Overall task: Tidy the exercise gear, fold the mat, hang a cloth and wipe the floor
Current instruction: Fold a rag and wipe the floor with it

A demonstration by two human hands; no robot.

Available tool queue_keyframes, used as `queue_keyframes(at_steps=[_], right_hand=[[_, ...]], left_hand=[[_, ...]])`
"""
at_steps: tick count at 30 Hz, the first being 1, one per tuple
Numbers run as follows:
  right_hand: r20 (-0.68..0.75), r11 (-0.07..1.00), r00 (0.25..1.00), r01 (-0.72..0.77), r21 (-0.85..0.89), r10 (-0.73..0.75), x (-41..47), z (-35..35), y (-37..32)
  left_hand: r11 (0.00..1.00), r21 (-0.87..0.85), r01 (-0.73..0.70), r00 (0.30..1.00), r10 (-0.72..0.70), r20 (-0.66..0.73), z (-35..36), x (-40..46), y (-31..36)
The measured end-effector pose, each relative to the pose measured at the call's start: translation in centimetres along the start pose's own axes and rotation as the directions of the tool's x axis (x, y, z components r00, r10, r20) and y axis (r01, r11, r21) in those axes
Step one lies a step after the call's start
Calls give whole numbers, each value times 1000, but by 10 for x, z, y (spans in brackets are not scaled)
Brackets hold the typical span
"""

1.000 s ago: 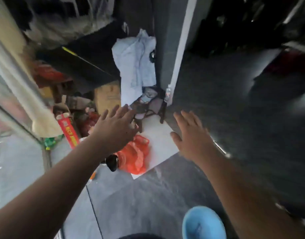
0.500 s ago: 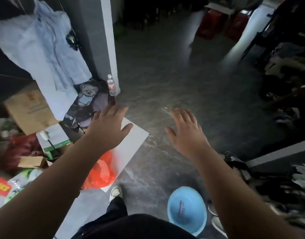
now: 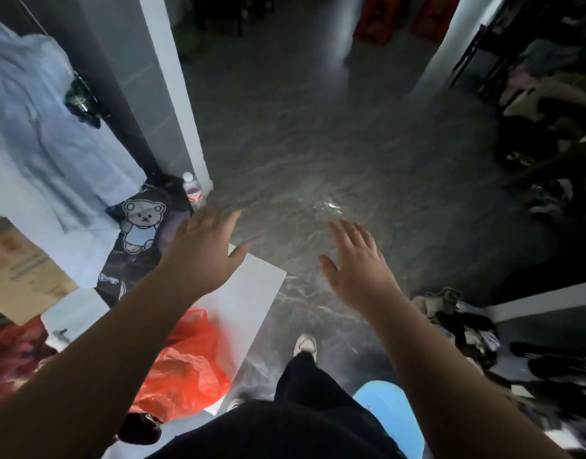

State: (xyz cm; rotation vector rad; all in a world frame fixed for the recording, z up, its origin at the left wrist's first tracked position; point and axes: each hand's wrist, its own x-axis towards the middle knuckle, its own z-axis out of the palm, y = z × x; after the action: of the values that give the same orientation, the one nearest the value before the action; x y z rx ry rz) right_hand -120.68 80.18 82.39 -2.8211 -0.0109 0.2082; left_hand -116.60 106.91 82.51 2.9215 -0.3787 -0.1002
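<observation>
Both my hands are stretched out in front of me over the dark grey floor (image 3: 318, 144), fingers spread and holding nothing. My left hand (image 3: 203, 251) hovers above a white board (image 3: 251, 293) lying on the floor. My right hand (image 3: 357, 263) is over bare floor, just below a small shiny wet patch (image 3: 328, 207). A pale blue cloth (image 3: 43, 154) hangs at the left against a dark wall, beside a grey pillar (image 3: 159, 77). A dark cloth with a bear print (image 3: 139, 226) lies below it.
An orange plastic bag (image 3: 189, 366) lies on the white board. A water bottle (image 3: 194, 190) stands at the pillar's foot. A cardboard box (image 3: 20, 273) sits at left, a blue round stool (image 3: 391, 415) by my leg, piled clothes and shoes (image 3: 467, 326) at right.
My view has swung right and forward, from the cluttered left corner toward the floor. Both hands stay spread and empty. My leg and white shoe have come into view.
</observation>
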Motion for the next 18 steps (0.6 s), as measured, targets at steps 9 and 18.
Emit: queue_keyframes(at_steps=[9,18], right_hand=[[14,997,999,-51,54,51,187,-21,101],[97,1000,995,-14,-3,14,397,-81,174]], left_hand=[[999,0,-43,998,43,37,26,219,31],[998,3,63,993,-63,102,25,431,48]])
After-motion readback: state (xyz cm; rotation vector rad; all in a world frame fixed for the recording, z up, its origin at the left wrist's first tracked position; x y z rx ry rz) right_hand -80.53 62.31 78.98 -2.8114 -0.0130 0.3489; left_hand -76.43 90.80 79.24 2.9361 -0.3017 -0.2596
